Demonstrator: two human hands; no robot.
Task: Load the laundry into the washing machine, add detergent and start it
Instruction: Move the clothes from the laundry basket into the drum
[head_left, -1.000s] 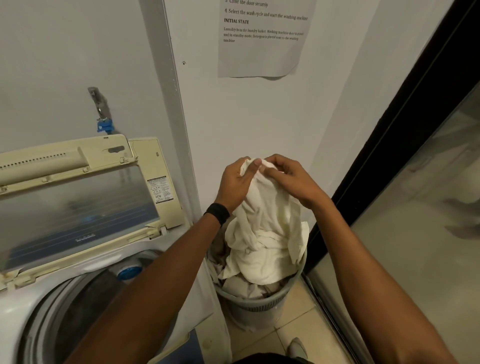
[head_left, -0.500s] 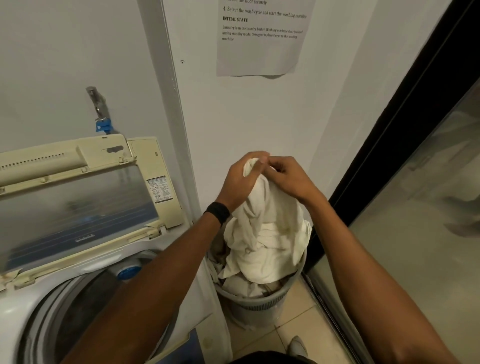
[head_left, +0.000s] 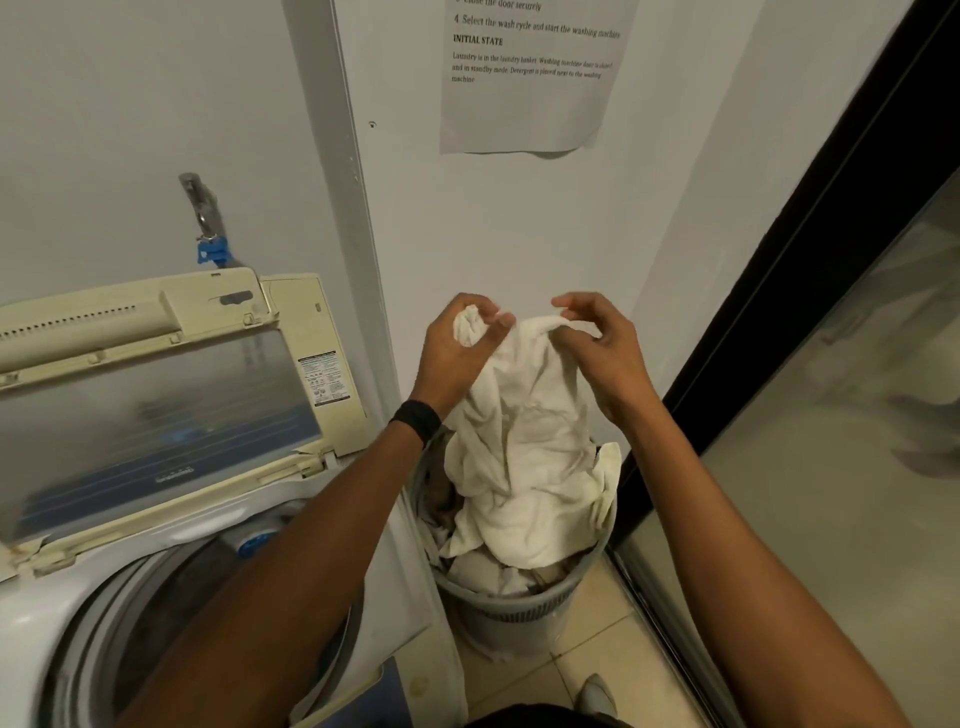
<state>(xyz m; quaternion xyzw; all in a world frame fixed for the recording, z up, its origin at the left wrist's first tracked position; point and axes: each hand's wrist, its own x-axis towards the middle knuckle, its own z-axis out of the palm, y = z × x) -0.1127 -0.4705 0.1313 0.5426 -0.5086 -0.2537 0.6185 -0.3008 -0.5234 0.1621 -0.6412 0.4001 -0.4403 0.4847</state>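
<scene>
A cream-white towel (head_left: 524, 441) hangs from both my hands above a grey laundry basket (head_left: 519, 608) on the floor, its lower part still lying in the basket. My left hand (head_left: 457, 348) grips a bunched corner of the towel. My right hand (head_left: 597, 348) pinches the towel's top edge a little to the right. More pale laundry (head_left: 493, 571) lies under the towel in the basket. To the left stands the top-loading washing machine (head_left: 31, 634) with its lid (head_left: 156, 405) raised and its dark drum (head_left: 171, 608) open.
A tap with a blue fitting (head_left: 208, 244) is on the wall behind the machine. A printed instruction sheet (head_left: 530, 78) hangs on the wall above the basket. A dark-framed glass door (head_left: 831, 364) runs along the right. The floor is tiled (head_left: 587, 670).
My hands have moved apart along the towel's top edge, spreading it. The towel has stayed at about the same height over the basket.
</scene>
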